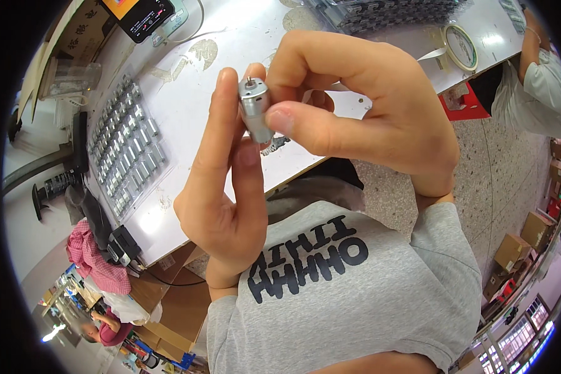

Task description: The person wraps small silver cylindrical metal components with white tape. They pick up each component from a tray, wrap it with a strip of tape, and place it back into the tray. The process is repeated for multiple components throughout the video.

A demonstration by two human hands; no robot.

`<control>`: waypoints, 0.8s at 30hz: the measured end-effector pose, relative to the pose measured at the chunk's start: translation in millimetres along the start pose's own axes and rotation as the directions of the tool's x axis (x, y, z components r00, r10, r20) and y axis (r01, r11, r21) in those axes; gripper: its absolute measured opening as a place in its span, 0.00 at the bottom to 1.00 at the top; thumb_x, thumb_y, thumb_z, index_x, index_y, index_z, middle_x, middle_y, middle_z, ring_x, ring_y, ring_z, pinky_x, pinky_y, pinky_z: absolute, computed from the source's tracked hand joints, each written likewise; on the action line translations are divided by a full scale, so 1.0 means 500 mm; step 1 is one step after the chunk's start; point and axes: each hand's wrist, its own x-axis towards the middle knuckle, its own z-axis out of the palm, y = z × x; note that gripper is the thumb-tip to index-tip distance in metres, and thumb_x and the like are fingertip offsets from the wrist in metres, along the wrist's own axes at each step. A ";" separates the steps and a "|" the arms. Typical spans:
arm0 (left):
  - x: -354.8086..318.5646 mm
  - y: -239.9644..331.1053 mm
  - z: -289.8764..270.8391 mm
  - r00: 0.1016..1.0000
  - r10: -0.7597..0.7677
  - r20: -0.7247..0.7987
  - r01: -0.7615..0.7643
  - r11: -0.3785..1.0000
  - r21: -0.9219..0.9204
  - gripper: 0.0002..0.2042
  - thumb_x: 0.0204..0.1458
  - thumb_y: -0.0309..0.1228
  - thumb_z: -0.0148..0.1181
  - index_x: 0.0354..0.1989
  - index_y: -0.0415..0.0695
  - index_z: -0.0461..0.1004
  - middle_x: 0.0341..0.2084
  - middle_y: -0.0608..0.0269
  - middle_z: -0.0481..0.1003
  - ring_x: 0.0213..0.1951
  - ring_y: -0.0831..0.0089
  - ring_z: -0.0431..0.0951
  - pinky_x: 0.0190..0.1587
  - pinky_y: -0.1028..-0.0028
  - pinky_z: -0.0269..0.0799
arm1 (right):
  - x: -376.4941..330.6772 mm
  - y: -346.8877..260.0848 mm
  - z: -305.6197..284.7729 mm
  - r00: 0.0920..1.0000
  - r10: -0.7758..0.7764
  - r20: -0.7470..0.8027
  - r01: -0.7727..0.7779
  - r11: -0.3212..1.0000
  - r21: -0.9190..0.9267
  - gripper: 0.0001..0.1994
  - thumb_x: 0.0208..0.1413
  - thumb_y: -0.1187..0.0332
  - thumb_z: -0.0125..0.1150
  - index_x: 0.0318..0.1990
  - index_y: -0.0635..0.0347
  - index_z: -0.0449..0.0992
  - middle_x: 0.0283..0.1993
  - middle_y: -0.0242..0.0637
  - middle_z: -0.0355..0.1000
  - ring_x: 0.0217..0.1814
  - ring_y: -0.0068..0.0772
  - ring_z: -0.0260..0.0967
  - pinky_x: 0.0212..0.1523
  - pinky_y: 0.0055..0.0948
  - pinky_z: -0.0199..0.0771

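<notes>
A small silver cylindrical motor (255, 112) with a short shaft on its top end is held up above the white table (187, 112), slightly tilted. My left hand (221, 187) grips it from the left side, its fingers stretched up behind and beside the casing and its thumb near the lower end. From the right, my right hand (374, 106) pinches the casing, with the thumb pressed on its side and the index finger bent over near the top. Part of the casing is covered by my fingers.
At the left of the table lies a clear tray (162, 187) with rows of silver motors. More stacked trays (386, 15) stand at the back. A tape roll (460, 48) sits back right, near another person (542, 87). A phone (144, 20) lies at the back left.
</notes>
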 end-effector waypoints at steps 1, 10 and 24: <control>0.001 0.007 -0.001 1.000 -0.028 0.007 0.028 1.000 -0.008 0.19 0.52 0.26 0.47 0.51 0.29 0.58 0.48 0.49 0.64 0.43 0.69 0.71 0.45 0.75 0.66 | -0.001 0.002 0.001 1.000 -0.020 -0.009 0.020 1.000 -0.009 0.03 0.44 0.77 0.53 0.25 0.63 0.65 0.21 0.27 0.61 0.21 0.14 0.54 0.22 0.15 0.54; 0.014 0.027 0.006 0.985 -0.166 -0.057 0.155 0.975 -0.162 0.16 0.47 0.25 0.54 0.44 0.33 0.64 0.33 0.56 0.73 0.32 0.80 0.73 0.36 0.85 0.65 | -0.011 -0.008 0.003 1.000 0.004 0.014 -0.003 0.992 -0.125 0.04 0.40 0.79 0.52 0.25 0.63 0.66 0.21 0.28 0.62 0.22 0.17 0.57 0.22 0.17 0.58; 0.040 -0.029 -0.010 0.905 -0.383 0.187 0.423 0.751 -0.507 0.11 0.44 0.18 0.48 0.38 0.33 0.66 0.28 0.60 0.73 0.31 0.81 0.71 0.33 0.85 0.65 | -0.001 0.037 0.030 0.860 -0.506 0.069 0.425 0.636 -0.644 0.09 0.34 0.76 0.60 0.27 0.63 0.68 0.20 0.33 0.63 0.20 0.30 0.60 0.19 0.25 0.59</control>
